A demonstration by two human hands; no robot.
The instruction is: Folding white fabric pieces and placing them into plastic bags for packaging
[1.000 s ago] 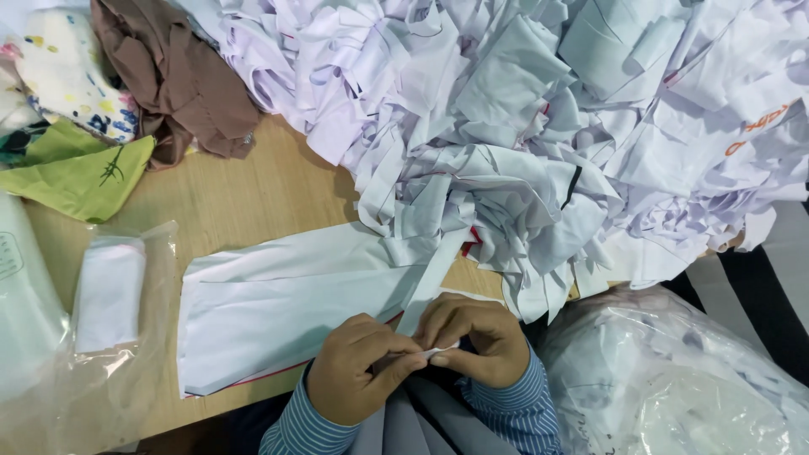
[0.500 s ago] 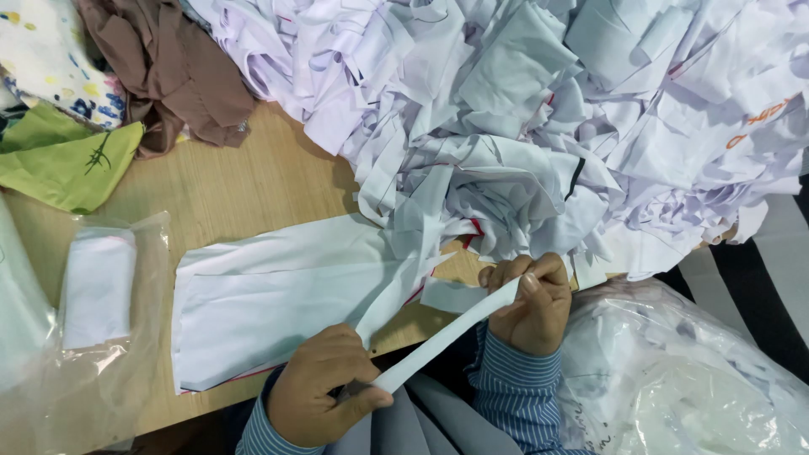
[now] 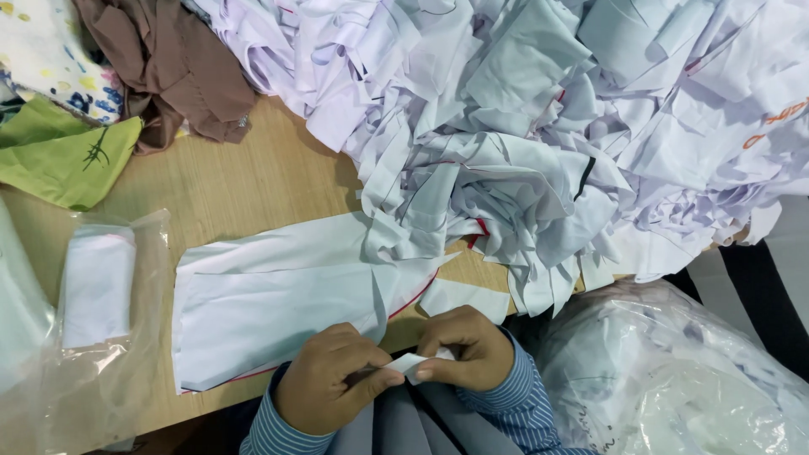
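Both hands (image 3: 396, 375) rejoined, pinching white strip (image 3: 410, 364) between them.

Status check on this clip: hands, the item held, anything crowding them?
Left hand and right hand both pinching a small white fabric strip. Flat white cloth pieces lie beside the left hand. Big heap of white fabric scraps beyond, not touching.

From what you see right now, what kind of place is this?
Probably a garment workshop: a big heap of white cut fabric pieces on a wooden table, clear plastic bags of folded white cloth.
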